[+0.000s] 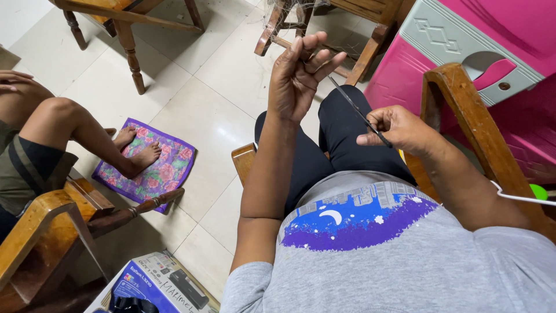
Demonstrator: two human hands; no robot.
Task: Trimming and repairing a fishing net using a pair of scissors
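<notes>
The left hand (298,75) is raised with fingers curled in, seemingly pinching something too fine to make out, while the right hand (399,128) grips thin dark scissors (359,113) angled toward those fingertips, so the snipping looks still in progress

A floor mat (152,163) lies left of the knees (341,110).

Single view, head-worn camera: looks steeply down from the seated person's own head, facing forward over grey shirt (405,255) and lap. Close range; left hand (298,78) and right hand (399,128) sit upper centre. Tiled floor (214,98), wooden chair legs (130,55) and another seated person's legs (87,130) fill the left side
</notes>
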